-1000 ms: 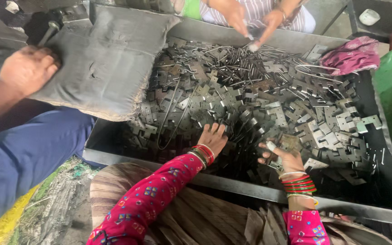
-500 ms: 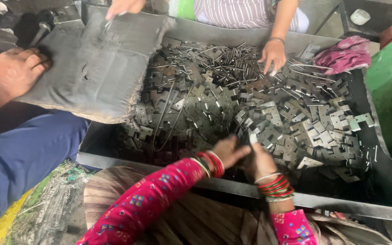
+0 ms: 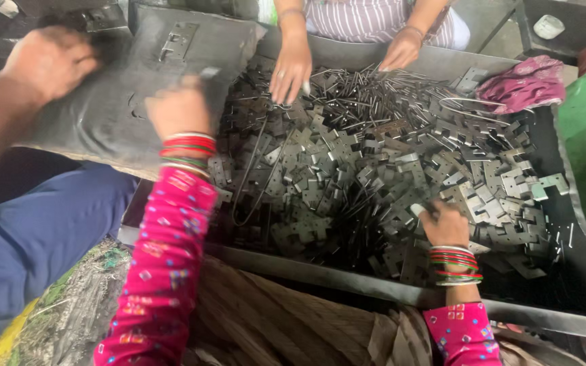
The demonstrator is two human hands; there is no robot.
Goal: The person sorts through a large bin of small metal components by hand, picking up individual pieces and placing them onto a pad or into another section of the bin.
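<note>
- Left hand [image 3: 181, 108]: half a second ago beside the right at the tray's [image 3: 347, 278] near rim, now lifted over the grey pad [image 3: 103, 115]; blurred, so finger state cannot be told.
- Right hand [image 3: 445, 224]: shifted slightly right, fingers curled into the plates [image 3: 347, 169], pinching a small pale piece.
- Plates: heaped in the tray, pointing every way, no shared long axis.
- Pad: a metal bracket [image 3: 176, 43] lies on it, long axis running away from the wearer.
- Co-workers' hands [image 3: 291, 68]: moved onto the far pins [image 3: 361, 81].

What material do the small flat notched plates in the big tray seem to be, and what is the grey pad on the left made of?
The small flat notched plates look like stamped sheet metal, bare and dull grey, with faint glints on sharp edges. The grey pad seems to be soft cloth or sacking: it sags and creases. The shallow dark tray appears to be sheet metal too.
</note>
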